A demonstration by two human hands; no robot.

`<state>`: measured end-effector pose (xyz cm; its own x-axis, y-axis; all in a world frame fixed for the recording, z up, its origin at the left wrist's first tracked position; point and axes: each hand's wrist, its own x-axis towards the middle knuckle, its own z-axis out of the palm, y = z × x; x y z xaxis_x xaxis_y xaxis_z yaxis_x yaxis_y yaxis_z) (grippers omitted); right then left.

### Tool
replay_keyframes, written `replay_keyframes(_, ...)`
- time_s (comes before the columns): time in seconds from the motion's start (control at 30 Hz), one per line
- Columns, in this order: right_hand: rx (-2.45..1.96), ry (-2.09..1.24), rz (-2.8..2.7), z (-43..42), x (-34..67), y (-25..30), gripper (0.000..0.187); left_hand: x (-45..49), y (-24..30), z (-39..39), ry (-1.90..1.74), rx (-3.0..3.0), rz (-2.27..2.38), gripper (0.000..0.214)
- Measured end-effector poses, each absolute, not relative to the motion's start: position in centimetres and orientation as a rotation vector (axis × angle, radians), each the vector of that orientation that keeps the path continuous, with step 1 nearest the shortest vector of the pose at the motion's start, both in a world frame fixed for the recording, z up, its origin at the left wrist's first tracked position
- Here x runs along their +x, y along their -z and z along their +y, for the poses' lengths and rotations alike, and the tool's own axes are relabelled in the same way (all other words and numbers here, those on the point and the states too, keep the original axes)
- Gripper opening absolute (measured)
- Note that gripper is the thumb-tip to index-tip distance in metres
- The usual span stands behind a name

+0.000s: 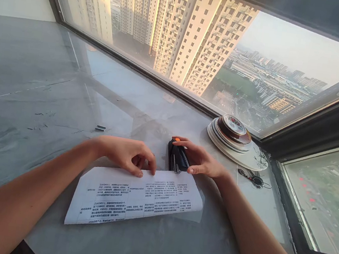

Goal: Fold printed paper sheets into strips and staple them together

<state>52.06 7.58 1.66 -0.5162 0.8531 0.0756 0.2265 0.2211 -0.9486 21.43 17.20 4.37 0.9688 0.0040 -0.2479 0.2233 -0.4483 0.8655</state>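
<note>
A folded white paper sheet [137, 202] printed with a table of text lies on the grey tabletop before me. My left hand [130, 155] is curled at its far edge, thumb and fingertips pressing on the paper. A black stapler [178, 156] with an orange button stands at the same edge, right of my left hand. Its metal front end meets or overlaps the paper's edge; I cannot tell which. My right hand [201, 158] grips the stapler from the right, with fingers over its back end and the thumb beside the front.
Small strips of staples [100, 128] lie beyond my left forearm, with tiny dark bits [37, 122] farther left. At the right rear, stacked plates [233, 139] carry a round dial gauge [234, 124]. A dark round item with a cord [256, 181] lies nearby. Windows [182, 33] border the table.
</note>
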Motion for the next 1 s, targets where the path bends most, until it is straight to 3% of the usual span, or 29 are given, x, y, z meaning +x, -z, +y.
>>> replay_keyframes(0.23, -0.944, -1.216, -1.912, 8.0, 51.6, -0.4, 0.077, 22.9, -4.0, 16.4, 0.180, 1.989, 0.417, 0.032)
replay_keyframes(0.47, -0.936, -1.212, -1.906, 7.9, 51.7, -0.5, 0.074, 24.6, -3.0, 15.5, 0.076, 2.024, 0.287, 0.020)
replay_keyframes(0.8, -0.923, -1.207, -1.904, 7.9, 51.7, -0.4, 0.075, 23.9, -4.3, 14.1, 0.187, 2.303, 0.079, 0.063)
replay_keyframes(0.87, -0.914, -1.215, -1.905, 7.9, 51.7, -0.4, 0.075, 23.5, -4.7, 14.0, 0.235, 2.273, 0.040, 0.055)
replay_keyframes(0.93, -0.909, -1.217, -1.911, 7.9, 51.7, -0.4, 0.075, 23.5, -4.9, 13.6, 0.212, 2.276, 0.109, 0.034)
replay_keyframes(1.0, -0.914, -1.212, -1.915, 7.9, 51.7, -0.4, 0.075, 23.8, -4.7, 12.9, 0.161, 2.326, 0.252, 0.030)
